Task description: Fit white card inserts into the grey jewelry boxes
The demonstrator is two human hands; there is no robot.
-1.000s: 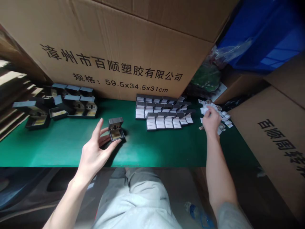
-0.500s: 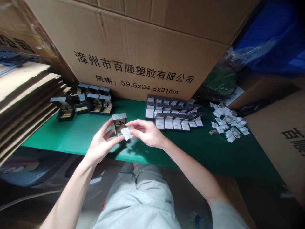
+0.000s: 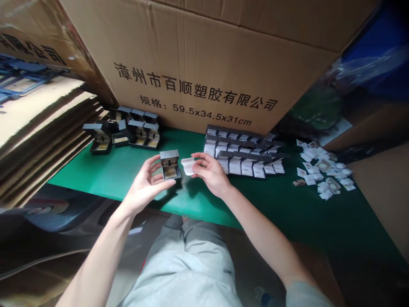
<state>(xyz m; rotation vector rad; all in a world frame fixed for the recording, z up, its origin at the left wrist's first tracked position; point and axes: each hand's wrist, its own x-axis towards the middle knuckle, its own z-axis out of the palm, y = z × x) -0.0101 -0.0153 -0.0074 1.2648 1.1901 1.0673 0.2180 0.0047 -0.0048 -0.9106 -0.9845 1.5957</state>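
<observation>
My left hand (image 3: 147,183) grips a small dark jewelry box (image 3: 170,165), its hinged lid raised and its opening facing me. Inside, the box shows a yellowish bottom. To the right of the box, my right hand (image 3: 209,172) pinches a small white padded insert (image 3: 188,166) between thumb and fingers. A narrow gap separates the insert from the box. Both hands are just above the green tabletop (image 3: 128,175).
Several raised-lid boxes with yellowish insides (image 3: 140,135) stand at the back left. Rows of boxes with white linings (image 3: 244,164) are at centre right. Loose white inserts (image 3: 324,166) lie farther right. A large carton (image 3: 198,55) stands behind; stacked cardboard sheets (image 3: 57,128) rise at left.
My right hand has drawn the white insert away from the box, to the right and slightly up. My left hand still holds the box. The whole view has shifted a little.
</observation>
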